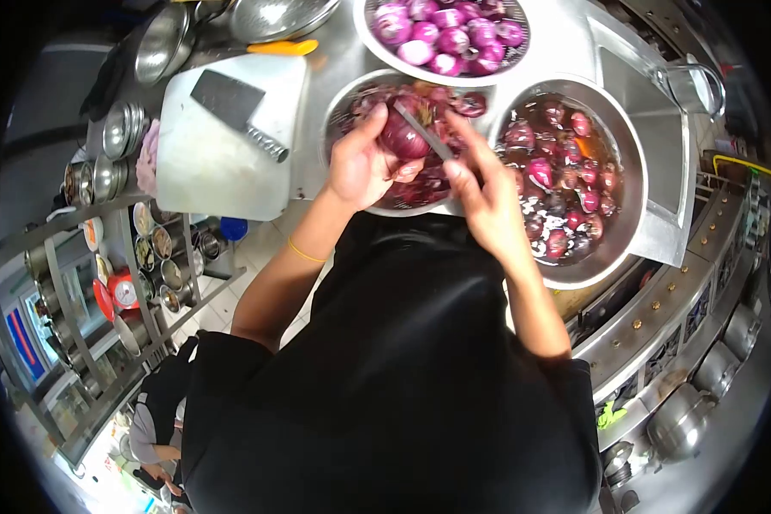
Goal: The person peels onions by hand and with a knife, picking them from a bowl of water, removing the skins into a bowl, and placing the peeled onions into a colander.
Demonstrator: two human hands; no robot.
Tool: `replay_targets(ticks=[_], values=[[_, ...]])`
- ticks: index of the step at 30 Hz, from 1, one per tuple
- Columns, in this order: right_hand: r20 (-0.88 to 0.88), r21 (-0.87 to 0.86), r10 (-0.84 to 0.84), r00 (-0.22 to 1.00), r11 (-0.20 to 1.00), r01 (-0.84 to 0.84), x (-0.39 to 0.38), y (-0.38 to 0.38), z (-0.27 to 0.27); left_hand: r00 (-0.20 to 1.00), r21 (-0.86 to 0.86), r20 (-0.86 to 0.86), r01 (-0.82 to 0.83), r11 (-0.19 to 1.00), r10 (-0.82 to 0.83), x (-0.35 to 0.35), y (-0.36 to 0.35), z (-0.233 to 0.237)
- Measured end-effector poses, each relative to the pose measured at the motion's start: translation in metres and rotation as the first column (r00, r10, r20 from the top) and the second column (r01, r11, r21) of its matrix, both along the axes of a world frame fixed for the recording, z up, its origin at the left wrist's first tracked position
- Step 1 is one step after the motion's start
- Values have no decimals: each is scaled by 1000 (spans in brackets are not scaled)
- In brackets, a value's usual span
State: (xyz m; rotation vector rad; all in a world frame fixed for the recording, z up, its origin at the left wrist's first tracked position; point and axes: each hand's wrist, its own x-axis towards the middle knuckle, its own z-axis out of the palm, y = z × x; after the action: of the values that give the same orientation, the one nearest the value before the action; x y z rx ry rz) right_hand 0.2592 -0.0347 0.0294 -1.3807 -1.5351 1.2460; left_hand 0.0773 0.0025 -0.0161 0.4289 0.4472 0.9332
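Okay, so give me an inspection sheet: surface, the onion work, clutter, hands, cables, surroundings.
Surface: metal counter, cutting board at left.
Job's things: red onion being held, small knife across it in view; contact blurred. Middle bowl below holds reddish skins; far colander, glossy onions; right basin, soaking onions.
Clutter: cleaver on the board, orange handle beyond it.
Hands: left hand holds the onion; right hand grips the knife.
Cables: nothing seen.
Surroundings: red dial scale at left, steel pots lower right, another person lower left.
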Motion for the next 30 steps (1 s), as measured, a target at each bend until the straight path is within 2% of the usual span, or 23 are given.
replay_targets(ticks=[2, 3, 5, 7, 8, 10, 11, 15, 17, 20, 21, 26, 28, 29, 30], values=[[-174, -159, -43, 984, 987, 15, -20, 8, -5, 1000, 18, -7, 23, 1000, -23, -22, 0, -6], [-267, -173, -81, 960, 984, 35, -31, 9, -8, 999, 14, -34, 30, 999, -29, -32, 0, -8], [-233, -166, -73, 970, 985, 34, -43, 12, -8, 998, 16, -53, 45, 999, -44, -48, 3, -7], [-206, -194, -52, 977, 981, 11, -49, 11, -3, 984, 17, -175, 32, 999, -29, -57, 2, -5], [-199, -204, -53, 979, 979, 12, -52, 9, -4, 985, 7, -168, 32, 999, -30, -61, 2, -5], [-106, -96, 45, 993, 994, -55, -56, 7, -6, 997, -78, -74, -16, 997, 10, -65, 6, -6], [-51, -94, 40, 998, 995, -45, -60, 7, -5, 998, -76, -70, -9, 997, 4, -67, 9, -4], [-9, -101, 32, 999, 994, -32, -71, 8, -5, 995, -85, -93, 24, 996, -32, -76, 11, -1], [-59, -133, 21, 998, 991, -28, -72, 5, -7, 992, -89, 19, 124, 988, -123, -79, 13, -6], [-129, -192, 8, 992, 981, -32, -76, 0, -7, 983, -99, 42, 181, 978, -178, -81, 14, -8], [-136, -200, -25, 990, 980, -3, -79, -1, -10, 979, -160, 126, 181, 970, -162, -81, 13, -6], [-123, -232, -77, 989, 972, 47, -84, 2, -18, 976, -142, 58, 214, 966, -208, -80, 10, -10], [-78, -187, -54, 996, 982, 39, -84, 3, -20, 971, -120, -31, 234, 965, -239, -82, 11, -13], [-74, -192, -55, 996, 981, 40, -83, 4, -19, 971, -124, -27, 235, 964, -240, -84, 12, -10], [-141, -256, -35, 989, 967, -2, -81, 7, -17, 951, -199, 36, 307, 931, -307, -86, 16, -5]])
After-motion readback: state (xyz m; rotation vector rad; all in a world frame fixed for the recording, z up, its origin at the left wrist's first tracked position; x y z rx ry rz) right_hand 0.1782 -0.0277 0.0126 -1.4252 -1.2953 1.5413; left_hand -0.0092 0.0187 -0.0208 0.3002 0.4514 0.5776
